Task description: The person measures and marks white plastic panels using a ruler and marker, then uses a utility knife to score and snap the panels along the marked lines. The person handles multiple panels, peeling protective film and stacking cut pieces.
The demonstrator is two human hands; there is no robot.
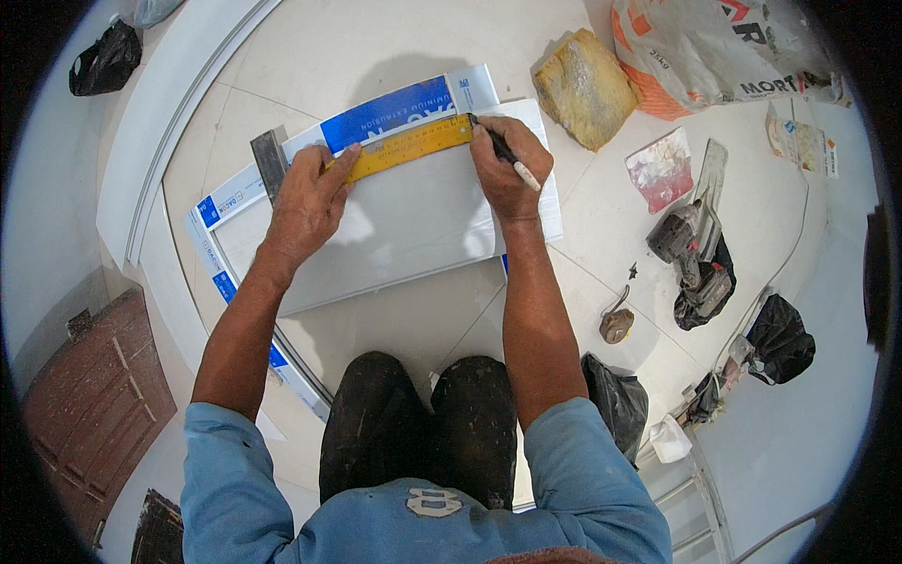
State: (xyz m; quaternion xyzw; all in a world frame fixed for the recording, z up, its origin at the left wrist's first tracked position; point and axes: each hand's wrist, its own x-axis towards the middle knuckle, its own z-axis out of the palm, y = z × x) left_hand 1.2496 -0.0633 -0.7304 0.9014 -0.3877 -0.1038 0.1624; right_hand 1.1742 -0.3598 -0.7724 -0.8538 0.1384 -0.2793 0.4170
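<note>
- The left arm slants up and inward from the lower edge, elbow bent, the back of the hand turned upward
- The left grip is closed on the near end of a yellow ruler, its fingertips bent over that end
- The right arm rises almost straight from the blue sleeve, and its grip is curled around a black and white marker
- The marker leans, dark end up beside the ruler's right end, pale end slanting down to the right past the knuckles
- The ruler lies between the two hands, tilted slightly up to the right, along the upper part of a white panel
- It is flat, straight and narrow, yellow with dark graduations, somewhat worn
- A dark bar stands crosswise just beyond the left hand; whether it joins the ruler cannot be told, as the hand covers that spot
- The panel is long, smooth and pale, set at a slant, with blue and white wrapped strips showing beyond its upper edge
</note>
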